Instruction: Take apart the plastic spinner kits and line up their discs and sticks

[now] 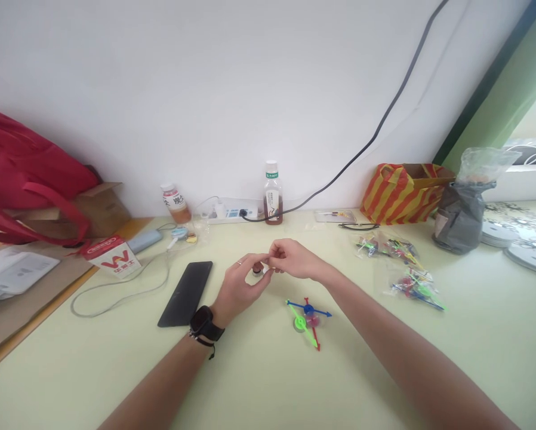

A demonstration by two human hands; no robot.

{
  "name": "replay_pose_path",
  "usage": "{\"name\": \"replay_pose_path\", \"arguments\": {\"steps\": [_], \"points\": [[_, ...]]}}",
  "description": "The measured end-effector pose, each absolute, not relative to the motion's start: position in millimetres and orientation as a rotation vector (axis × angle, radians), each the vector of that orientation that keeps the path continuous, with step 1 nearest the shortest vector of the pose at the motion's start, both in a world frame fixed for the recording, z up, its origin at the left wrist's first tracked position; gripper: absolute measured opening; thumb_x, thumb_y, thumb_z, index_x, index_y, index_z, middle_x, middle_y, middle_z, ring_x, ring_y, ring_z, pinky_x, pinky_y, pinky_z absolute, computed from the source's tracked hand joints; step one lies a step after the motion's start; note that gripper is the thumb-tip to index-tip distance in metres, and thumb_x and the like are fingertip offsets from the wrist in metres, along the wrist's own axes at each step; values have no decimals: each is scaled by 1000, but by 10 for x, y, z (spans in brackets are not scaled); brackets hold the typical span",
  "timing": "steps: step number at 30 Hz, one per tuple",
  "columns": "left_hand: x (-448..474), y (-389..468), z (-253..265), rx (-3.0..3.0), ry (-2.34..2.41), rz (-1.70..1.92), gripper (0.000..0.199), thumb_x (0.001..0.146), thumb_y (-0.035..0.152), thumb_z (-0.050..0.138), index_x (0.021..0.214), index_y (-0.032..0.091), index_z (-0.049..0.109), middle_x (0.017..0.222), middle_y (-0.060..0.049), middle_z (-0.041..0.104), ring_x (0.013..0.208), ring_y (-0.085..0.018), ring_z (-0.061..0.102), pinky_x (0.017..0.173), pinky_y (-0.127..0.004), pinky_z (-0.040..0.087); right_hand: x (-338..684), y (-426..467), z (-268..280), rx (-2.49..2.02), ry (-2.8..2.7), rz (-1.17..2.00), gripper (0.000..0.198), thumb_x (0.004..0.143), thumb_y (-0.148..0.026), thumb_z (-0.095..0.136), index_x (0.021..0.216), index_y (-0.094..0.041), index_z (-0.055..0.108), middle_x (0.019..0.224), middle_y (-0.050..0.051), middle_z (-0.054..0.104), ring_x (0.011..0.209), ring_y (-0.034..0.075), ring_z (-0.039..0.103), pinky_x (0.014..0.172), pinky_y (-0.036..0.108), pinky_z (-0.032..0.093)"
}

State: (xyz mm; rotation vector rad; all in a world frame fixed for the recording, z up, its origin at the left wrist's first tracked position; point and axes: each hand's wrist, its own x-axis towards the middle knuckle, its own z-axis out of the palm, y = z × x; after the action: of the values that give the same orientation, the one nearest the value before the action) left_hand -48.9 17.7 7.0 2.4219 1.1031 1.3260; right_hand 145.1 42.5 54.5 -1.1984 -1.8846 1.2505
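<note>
Above the middle of the table, my left hand (240,283) and my right hand (292,258) meet at their fingertips, both closed in a pinch. What they hold is too small and too covered to name; a bit of white shows at the left thumb tip. A small dark round object with a pale rim (257,269) shows just behind my left fingers, and I cannot tell whether they touch it. Nearer to me lie a blue arrow spinner (309,310), a green arrow spinner (299,323) and a red arrow spinner (314,327), overlapping each other on the table.
Left of my hands lies a black phone (185,294), with a white cable (116,297) beyond it. Bottled drinks (273,200) and a power strip (227,210) stand by the wall. Clear bags of coloured arrows (416,286), a striped bag (400,191) and white discs (532,254) occupy the right.
</note>
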Motion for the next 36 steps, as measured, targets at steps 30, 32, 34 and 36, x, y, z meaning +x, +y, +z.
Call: {"name": "replay_pose_path", "arguments": {"steps": [30, 32, 34, 36], "points": [[-675, 212, 188, 2431, 981, 811, 13, 84, 25, 73, 77, 23, 62, 84, -1, 71, 79, -18, 67, 77, -31, 54, 1708, 607, 352, -1427, -2235, 804, 24, 95, -16, 46, 116, -19, 57, 91, 3, 65, 75, 17, 56, 66, 26, 40], [-712, 234, 205, 2469, 1019, 725, 8, 80, 22, 74, 81, 24, 67, 86, -1, 71, 80, -19, 67, 78, -32, 54, 1762, 627, 323, -1425, -2297, 753, 33, 96, -18, 51, 129, -19, 53, 101, 7, 66, 83, 19, 60, 70, 27, 43], [-734, 254, 225, 2502, 1007, 703, 8, 78, 18, 73, 81, 23, 68, 91, -2, 72, 88, -20, 67, 83, -33, 53, 1790, 634, 316, -1403, -2334, 691, 43, 96, -22, 57, 138, -19, 49, 114, 11, 65, 91, 20, 62, 77, 29, 45], [-747, 270, 248, 2531, 983, 730, 10, 78, 16, 71, 84, 23, 67, 100, -3, 72, 100, -22, 65, 92, -35, 52, 1807, 632, 349, -1384, -2347, 591, 45, 94, -24, 61, 137, -19, 49, 123, 13, 63, 98, 21, 63, 83, 30, 46]]}}
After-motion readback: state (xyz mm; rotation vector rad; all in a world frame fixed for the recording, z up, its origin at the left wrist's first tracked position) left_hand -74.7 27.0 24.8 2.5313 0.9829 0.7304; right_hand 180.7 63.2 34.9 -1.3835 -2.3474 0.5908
